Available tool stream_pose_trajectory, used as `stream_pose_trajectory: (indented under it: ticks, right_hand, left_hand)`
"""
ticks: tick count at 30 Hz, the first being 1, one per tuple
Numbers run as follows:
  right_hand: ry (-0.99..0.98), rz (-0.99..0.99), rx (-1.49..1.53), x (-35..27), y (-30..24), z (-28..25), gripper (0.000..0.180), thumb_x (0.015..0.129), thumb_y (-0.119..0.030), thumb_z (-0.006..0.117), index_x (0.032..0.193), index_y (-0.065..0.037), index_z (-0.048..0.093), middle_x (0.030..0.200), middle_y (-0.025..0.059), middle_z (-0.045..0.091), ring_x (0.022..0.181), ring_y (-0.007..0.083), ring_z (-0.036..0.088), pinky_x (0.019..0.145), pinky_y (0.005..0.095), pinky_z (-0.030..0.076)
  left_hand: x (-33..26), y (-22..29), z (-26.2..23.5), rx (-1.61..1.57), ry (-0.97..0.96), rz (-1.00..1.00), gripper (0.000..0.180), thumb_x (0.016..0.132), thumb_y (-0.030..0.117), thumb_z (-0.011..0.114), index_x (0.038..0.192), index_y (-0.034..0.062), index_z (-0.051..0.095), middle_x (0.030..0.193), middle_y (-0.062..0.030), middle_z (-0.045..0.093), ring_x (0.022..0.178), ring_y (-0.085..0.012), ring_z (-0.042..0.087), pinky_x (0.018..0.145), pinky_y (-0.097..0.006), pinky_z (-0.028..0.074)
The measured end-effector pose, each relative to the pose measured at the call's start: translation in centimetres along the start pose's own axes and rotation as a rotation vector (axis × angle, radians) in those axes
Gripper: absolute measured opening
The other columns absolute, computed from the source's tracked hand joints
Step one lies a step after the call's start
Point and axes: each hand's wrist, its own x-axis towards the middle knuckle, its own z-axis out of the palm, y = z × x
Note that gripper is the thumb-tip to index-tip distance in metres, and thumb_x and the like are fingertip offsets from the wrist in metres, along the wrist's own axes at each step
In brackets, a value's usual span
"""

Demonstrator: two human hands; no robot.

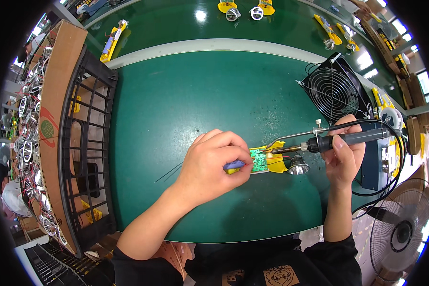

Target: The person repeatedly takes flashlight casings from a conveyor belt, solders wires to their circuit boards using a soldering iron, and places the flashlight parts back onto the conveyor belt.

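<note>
My left hand (214,159) is closed around a yellow lamp housing (277,164), its fingers over the end with a blue cylindrical part (234,165). A green circuit board (260,161) lies in the housing, just beyond my fingertips. At the housing's right end, a silver reflector (299,166) hangs on thin wires. My right hand (346,155) grips a soldering iron (362,137) by its dark handle. A thin metal feed tube (293,134) runs above it. The iron's tip reaches the right part of the board; whether it touches cannot be made out.
A black crate (110,143) and a cardboard box (57,128) with many reflectors line the left. A black square fan (336,90) stands back right; a larger fan (403,233) is lower right. Thin dark wires (169,172) lie left of my hand. Yellow housings (113,42) sit beyond the ledge.
</note>
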Motion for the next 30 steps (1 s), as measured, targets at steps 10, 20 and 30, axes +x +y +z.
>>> stream_pose_trajectory:
  ticks: [10, 20, 30]
  right_hand:
    - [-0.012, 0.019, 0.074, 0.4, 0.0, -0.2, 0.018, 0.07, -0.01, 0.053, 0.079, 0.002, 0.044, 0.06, 0.0034, 0.044, 0.04, 0.0048, 0.036, 0.036, 0.0166, 0.028]
    - [0.037, 0.033, 0.182, 0.7, -0.1, -0.7, 0.017, 0.072, -0.009, 0.054, 0.082, 0.0, 0.044, 0.065, 0.0041, 0.046, 0.042, 0.0059, 0.037, 0.038, 0.0178, 0.03]
    - [0.012, 0.023, 0.246, 1.0, -0.4, -1.2, 0.016, 0.074, -0.01, 0.054, 0.082, -0.002, 0.043, 0.064, 0.0035, 0.046, 0.043, 0.006, 0.037, 0.038, 0.0179, 0.029]
  left_hand:
    - [-0.1, 0.3, -0.2, 0.042, -0.018, 0.014, 0.011, 0.055, 0.004, 0.066, 0.062, 0.0086, 0.059, 0.073, 0.0001, 0.056, 0.067, -0.0164, 0.052, 0.061, -0.026, 0.04]
    - [-0.7, -1.7, -9.9, -0.051, -0.324, -0.738, 0.014, 0.085, 0.013, 0.04, 0.083, 0.0018, 0.047, 0.073, -0.0106, 0.06, 0.064, -0.0156, 0.056, 0.058, -0.026, 0.044]
    - [-0.7, -1.0, -10.3, -0.698, -0.667, -0.424, 0.021, 0.084, 0.004, 0.042, 0.101, -0.0023, 0.053, 0.088, -0.0073, 0.061, 0.079, -0.0098, 0.055, 0.068, -0.02, 0.043]
